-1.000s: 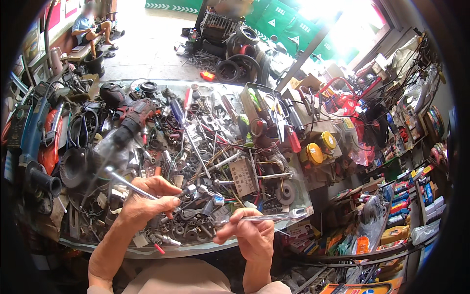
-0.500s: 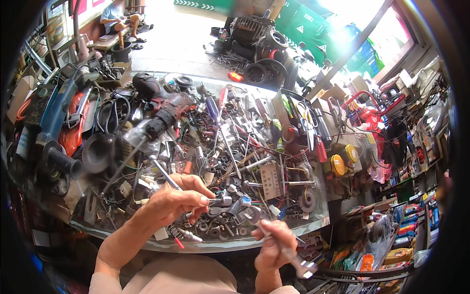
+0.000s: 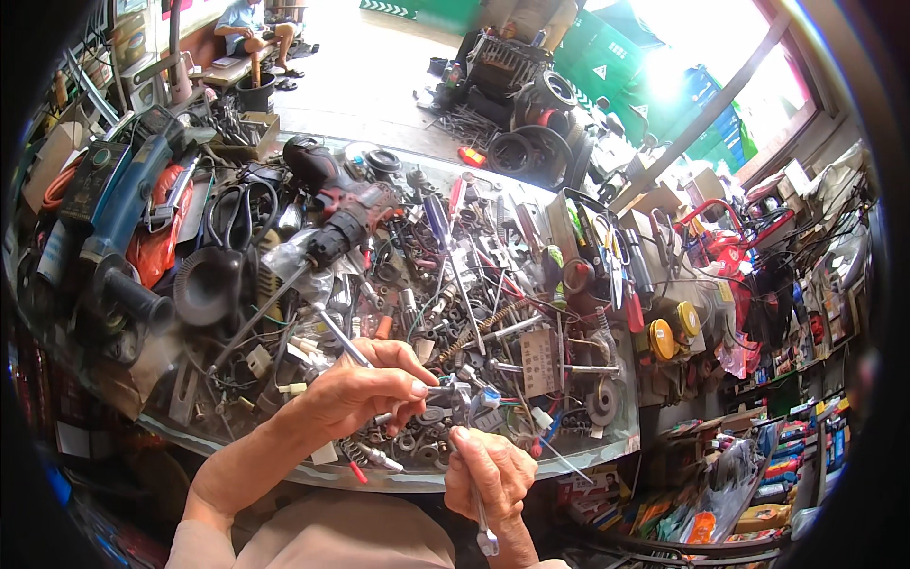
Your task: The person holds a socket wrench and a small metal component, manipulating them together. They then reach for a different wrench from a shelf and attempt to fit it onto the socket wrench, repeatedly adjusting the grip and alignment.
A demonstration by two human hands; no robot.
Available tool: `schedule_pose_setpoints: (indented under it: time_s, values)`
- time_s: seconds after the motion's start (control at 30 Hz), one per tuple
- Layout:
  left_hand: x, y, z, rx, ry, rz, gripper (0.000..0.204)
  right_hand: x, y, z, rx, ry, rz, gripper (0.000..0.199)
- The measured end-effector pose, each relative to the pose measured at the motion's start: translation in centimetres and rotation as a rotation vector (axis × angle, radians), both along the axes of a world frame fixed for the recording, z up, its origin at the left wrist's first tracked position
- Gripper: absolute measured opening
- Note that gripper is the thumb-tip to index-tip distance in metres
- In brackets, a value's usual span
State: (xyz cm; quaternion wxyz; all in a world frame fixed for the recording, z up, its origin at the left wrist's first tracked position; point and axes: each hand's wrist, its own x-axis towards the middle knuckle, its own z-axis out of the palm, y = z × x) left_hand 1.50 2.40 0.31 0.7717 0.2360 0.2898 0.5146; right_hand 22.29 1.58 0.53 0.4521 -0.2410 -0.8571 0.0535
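Observation:
My left hand [image 3: 365, 384] is closed over the cluttered bench, holding a slim silver metal rod [image 3: 339, 334] that slants out past the thumb side. From its fingertips a short dark shaft with a metal end [image 3: 444, 389] points right; my fingers hide whether it belongs to the rod. Lower right, my right hand [image 3: 493, 472] is wrapped round a metal open-end wrench [image 3: 483, 522]. The wrench stands nearly edge-on, one end below the fist, the upper jaw close to the metal end at my left fingertips. I cannot tell whether they touch.
Loose nuts, springs and wires cover the glass-topped bench [image 3: 540, 465]. A red and black power drill [image 3: 351, 223] lies behind my left hand, a blue angle grinder [image 3: 128, 204] at far left. Yellow-lidded jars [image 3: 662, 339] stand right. A person [image 3: 251, 33] sits beyond the bench.
My right hand has moved left, and the wrench has turned from slanting rightward to nearly upright, its jaw now nearer my left fingertips. The left hand keeps its grip; the view has shifted slightly.

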Motion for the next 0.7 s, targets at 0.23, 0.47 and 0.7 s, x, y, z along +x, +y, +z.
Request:
schedule_pose_setpoints:
  time_s: [0.23,0.47,0.7]
  values:
    - [0.2,0.1,-0.5,-0.126,-0.107,0.015,0.015,0.2,0.7,-1.7,0.169,-0.104,-0.068,0.031]
    - [0.0,0.0,-0.1,-0.091,-0.021,0.022,0.014,0.4,1.2,-1.6,0.17,-0.122,-0.045,0.028]
    - [0.2,0.4,-0.1,-0.034,0.169,0.006,0.01,0.4,1.8,2.7,-0.208,-0.045,0.044,0.019]
